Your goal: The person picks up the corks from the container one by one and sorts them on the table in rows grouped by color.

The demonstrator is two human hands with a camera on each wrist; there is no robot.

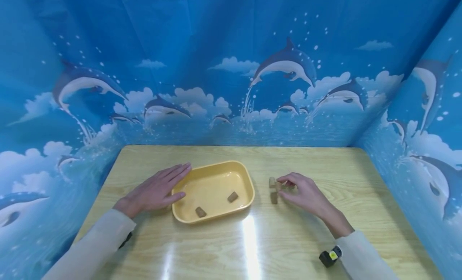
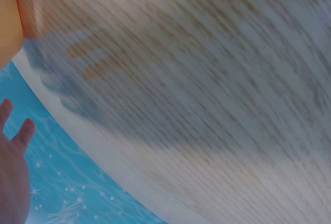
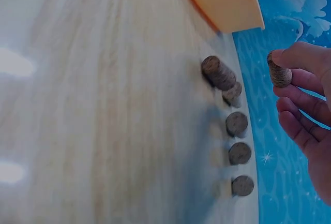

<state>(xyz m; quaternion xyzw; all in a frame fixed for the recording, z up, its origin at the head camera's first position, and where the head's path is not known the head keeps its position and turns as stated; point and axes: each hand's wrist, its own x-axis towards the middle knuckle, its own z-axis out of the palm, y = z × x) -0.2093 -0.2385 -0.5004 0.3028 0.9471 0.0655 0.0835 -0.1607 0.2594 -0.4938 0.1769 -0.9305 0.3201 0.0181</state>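
Observation:
My right hand (image 1: 304,193) pinches a small brown cork (image 3: 280,71) between thumb and fingertips, to the right of the yellow tray (image 1: 249,179). In the right wrist view a leaning cork (image 3: 218,73) and several upright corks (image 3: 239,153) stand on the table below that hand (image 3: 307,94). From the head, two table corks show beside the fingers and the others are hidden by the hand. Spread and straight, the fingers of my left hand (image 1: 159,188) lie at the tray's left rim. Inside the tray are two corks, one near the front (image 1: 200,212), another toward the right (image 1: 232,197).
The light wood table (image 1: 296,248) carries glossy reflections in front of the tray. Behind it and at both sides hangs a blue curtain (image 1: 216,39) printed with dolphins. A small black device (image 1: 329,256) sits at the right wrist.

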